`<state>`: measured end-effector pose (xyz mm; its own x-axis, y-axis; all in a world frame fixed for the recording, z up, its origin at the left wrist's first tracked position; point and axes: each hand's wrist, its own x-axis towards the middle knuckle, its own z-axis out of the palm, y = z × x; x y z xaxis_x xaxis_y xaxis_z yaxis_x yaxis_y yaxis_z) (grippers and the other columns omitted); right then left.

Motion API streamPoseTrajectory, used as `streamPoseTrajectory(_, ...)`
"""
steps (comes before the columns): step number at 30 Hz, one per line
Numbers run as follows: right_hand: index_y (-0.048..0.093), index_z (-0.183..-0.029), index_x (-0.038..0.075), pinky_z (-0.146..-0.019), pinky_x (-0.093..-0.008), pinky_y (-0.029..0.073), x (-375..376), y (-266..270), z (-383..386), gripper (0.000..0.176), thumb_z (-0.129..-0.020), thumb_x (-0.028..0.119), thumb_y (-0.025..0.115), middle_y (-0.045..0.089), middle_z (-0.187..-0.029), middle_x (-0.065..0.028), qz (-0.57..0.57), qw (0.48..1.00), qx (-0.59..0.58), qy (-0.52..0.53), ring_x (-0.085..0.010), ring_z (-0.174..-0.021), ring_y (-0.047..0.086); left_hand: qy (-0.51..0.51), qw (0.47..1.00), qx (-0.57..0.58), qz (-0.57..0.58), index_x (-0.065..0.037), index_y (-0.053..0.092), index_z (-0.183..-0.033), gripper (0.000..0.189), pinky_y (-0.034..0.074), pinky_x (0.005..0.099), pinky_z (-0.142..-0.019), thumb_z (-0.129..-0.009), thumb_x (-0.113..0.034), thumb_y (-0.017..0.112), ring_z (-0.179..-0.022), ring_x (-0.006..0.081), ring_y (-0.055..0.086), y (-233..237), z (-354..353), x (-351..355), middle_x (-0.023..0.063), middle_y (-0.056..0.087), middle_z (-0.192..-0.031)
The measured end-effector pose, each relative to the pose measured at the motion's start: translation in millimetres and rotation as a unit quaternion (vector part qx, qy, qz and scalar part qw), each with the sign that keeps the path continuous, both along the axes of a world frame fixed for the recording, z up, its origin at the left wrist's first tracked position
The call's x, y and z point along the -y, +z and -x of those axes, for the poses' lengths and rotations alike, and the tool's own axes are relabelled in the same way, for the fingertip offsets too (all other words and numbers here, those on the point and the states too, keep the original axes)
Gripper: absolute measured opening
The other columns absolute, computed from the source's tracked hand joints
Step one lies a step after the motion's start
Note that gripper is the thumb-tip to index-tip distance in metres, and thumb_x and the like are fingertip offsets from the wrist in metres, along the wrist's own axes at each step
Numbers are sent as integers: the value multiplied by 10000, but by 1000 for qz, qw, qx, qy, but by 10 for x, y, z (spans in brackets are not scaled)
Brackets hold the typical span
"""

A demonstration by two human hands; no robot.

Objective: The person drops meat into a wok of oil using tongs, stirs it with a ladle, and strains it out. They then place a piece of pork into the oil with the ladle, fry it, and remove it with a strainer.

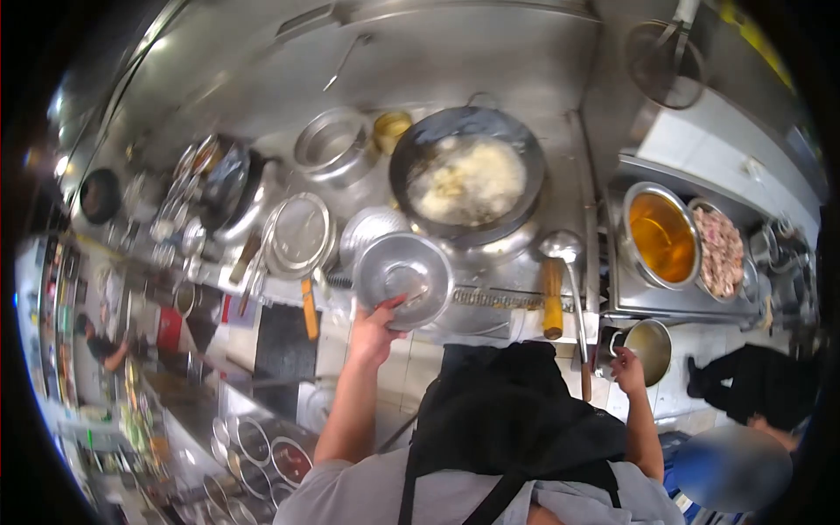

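Observation:
My left hand [376, 337] grips a see-through bowl [404, 278] by its near rim, in front of the stove. Clear-looking and shallow, the bowl overlaps a perforated metal strainer [372, 229] behind it. Beyond it, a large black wok [407, 206] holds pale food in foaming, bubbling oil. Low at my right side, my right hand [628, 372] has its fingers curled at the left rim of a metal pot [649, 350], near a pale looped handle; I cannot tell what those fingers hold. A ladle [562, 247] and a yellow-handled brush [552, 302] lie to the wok's right.
Right of the stove, a metal pot of amber liquid [658, 236] stands beside a container of raw meat pieces [719, 254]. Strainers [299, 234] and a pot [332, 144] sit left of the wok. A person in black [757, 381] is at the right; another person [105, 350] is far left.

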<state>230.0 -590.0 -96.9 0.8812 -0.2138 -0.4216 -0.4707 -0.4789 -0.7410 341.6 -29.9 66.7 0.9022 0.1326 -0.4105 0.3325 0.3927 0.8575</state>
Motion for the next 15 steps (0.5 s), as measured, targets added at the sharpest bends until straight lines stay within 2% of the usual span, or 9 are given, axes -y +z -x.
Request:
streamPoseTrajectory(1,564,-1217,7,-501,-293,499,-5,84,-49,396,-827,64,588,640,-761,-76,1,1000,-8,27,-141,-581,611,-2,1000,15,19,-61,335,-1369,575,504,326,-513,-812,30,447,-808,249,645,-102,39,-34,216,602,-1215)
streamPoseTrajectory(3,566,-1218,8,-495,-277,489,7,175,-240,401,-820,57,584,628,-754,-67,-5,993,57,104,-128,-588,599,34,999,16,9,-57,329,-1371,577,512,323,-513,-813,29,449,-809,242,644,5,212,20,214,605,-1210)
streamPoseTrajectory(7,549,-1236,23,-497,-257,473,-144,239,-774,388,-850,42,580,617,-777,-45,-65,983,-26,172,-107,-607,598,108,994,30,13,-32,323,-1368,595,529,305,-480,-793,45,456,-785,232,658,153,722,30,196,620,-1177)
streamPoseTrajectory(9,559,-1231,41,-517,-266,480,-234,224,-1095,368,-864,27,576,612,-775,-49,-36,968,2,248,-117,-616,602,146,988,39,8,-24,331,-1363,597,528,301,-465,-783,51,457,-776,231,665,210,1046,-17,191,624,-1166)
streamPoseTrajectory(11,577,-1224,50,-560,-289,495,-429,281,-1386,359,-865,32,575,607,-770,-69,-31,952,41,301,-137,-625,608,178,984,11,6,-85,243,-1420,691,542,270,-469,-769,48,433,-779,219,670,182,1428,-39,178,595,-1240)
streamPoseTrajectory(12,585,-1221,59,-577,-298,498,-491,255,-1495,355,-867,40,582,604,-780,-70,-52,946,46,316,-143,-629,603,199,980,6,2,-85,243,-1420,691,542,270,-469,-769,48,433,-779,219,670,170,1581,-3,178,595,-1240)
streamPoseTrajectory(14,579,-1232,62,-577,-295,489,-729,448,-1637,358,-875,48,585,599,-787,-59,-6,931,38,362,-142,-631,590,261,965,-11,-32,-82,252,-1414,689,554,264,-473,-763,62,423,-796,219,674,178,1983,106,168,595,-1251)
streamPoseTrajectory(15,571,-1231,56,-538,-260,473,-826,499,-1660,339,-892,43,571,594,-797,-30,-26,923,31,383,-111,-630,570,298,954,-30,-30,-80,257,-1413,694,565,261,-483,-757,73,424,-813,226,675,216,2160,207,156,601,-1248)
